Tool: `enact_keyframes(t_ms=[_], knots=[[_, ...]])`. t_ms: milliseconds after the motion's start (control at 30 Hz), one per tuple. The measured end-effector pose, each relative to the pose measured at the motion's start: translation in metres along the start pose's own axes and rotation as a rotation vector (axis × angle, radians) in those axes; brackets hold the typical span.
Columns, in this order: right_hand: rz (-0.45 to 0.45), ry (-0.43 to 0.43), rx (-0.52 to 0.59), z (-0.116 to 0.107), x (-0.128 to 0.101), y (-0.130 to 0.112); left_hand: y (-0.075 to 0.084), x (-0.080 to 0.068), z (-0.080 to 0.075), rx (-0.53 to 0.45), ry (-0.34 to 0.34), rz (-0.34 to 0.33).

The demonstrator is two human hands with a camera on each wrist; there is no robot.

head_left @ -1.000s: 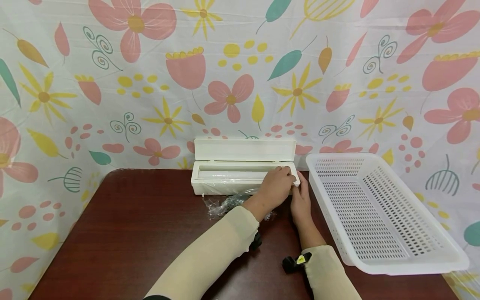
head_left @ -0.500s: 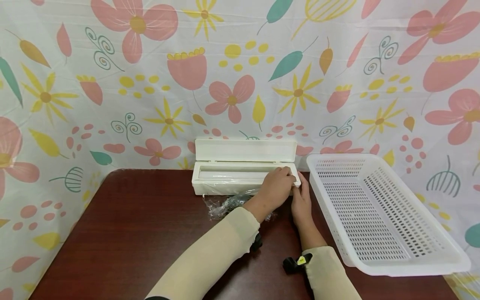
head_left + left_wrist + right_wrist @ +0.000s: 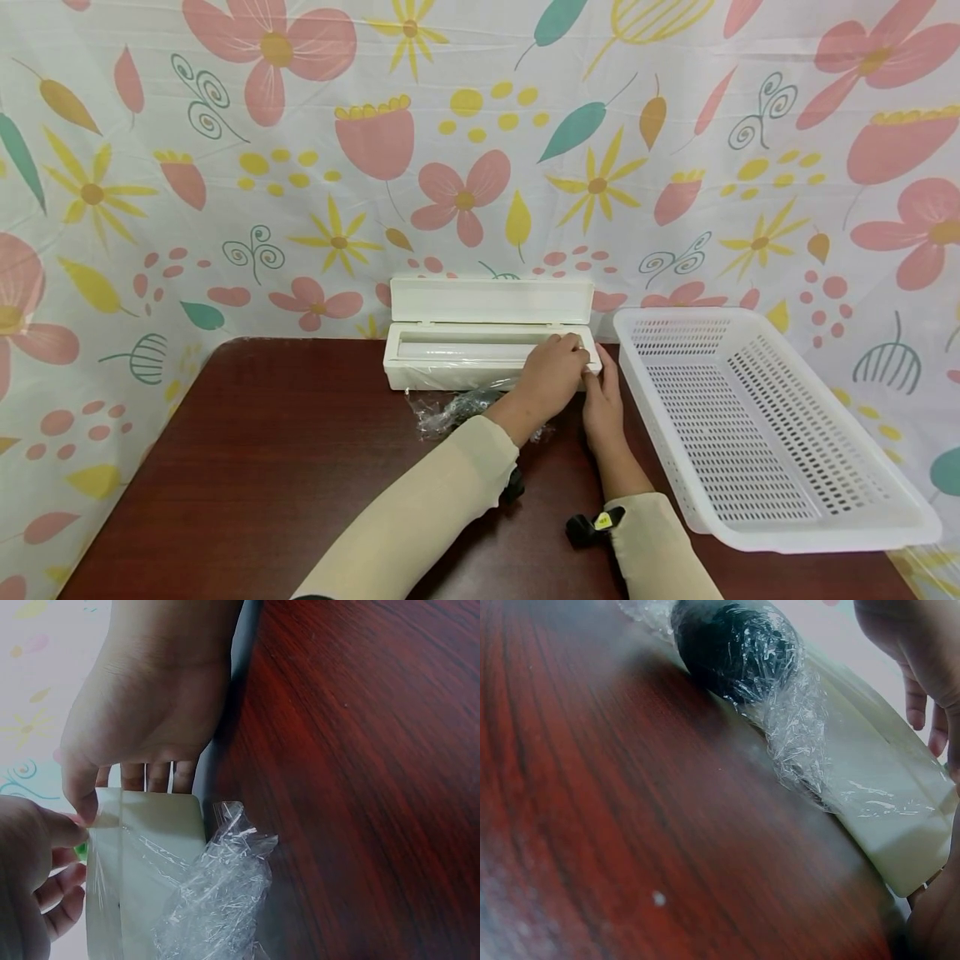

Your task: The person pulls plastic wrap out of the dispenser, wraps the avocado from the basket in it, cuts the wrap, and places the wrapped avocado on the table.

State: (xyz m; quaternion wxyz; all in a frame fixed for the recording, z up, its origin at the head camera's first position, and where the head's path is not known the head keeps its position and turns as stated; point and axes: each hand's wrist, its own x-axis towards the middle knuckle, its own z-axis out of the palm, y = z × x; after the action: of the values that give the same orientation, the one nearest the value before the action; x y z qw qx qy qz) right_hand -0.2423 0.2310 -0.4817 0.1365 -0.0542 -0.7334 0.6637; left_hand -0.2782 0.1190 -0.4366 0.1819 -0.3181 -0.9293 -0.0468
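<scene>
A white cling film box (image 3: 405, 375) stands at the table's back edge, its lid (image 3: 491, 300) raised and a roll of cling film (image 3: 465, 351) inside. My left hand (image 3: 551, 375) bends over the box's right end. In the left wrist view its thumb and fingers pinch a small green piece (image 3: 81, 850), mostly hidden. My right hand (image 3: 603, 408) grips that same end, thumb on the front edge and fingers around the end wall. Film hangs over the front, bunched around a dark rounded object (image 3: 735, 656) whose kind the wrap hides.
A white perforated basket (image 3: 697, 500) stands on the right of the dark red wooden table (image 3: 285, 467), close to my right forearm. Behind the box hangs a floral cloth (image 3: 465, 92).
</scene>
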Motion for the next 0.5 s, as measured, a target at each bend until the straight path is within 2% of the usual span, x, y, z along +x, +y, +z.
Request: enact_keyframes(t_ms=[500], knots=[[-0.009,0.003,-0.009,0.0,-0.0013,-0.0008,-0.0017,-0.0018,0.0037,0.023,0.03,-0.005]])
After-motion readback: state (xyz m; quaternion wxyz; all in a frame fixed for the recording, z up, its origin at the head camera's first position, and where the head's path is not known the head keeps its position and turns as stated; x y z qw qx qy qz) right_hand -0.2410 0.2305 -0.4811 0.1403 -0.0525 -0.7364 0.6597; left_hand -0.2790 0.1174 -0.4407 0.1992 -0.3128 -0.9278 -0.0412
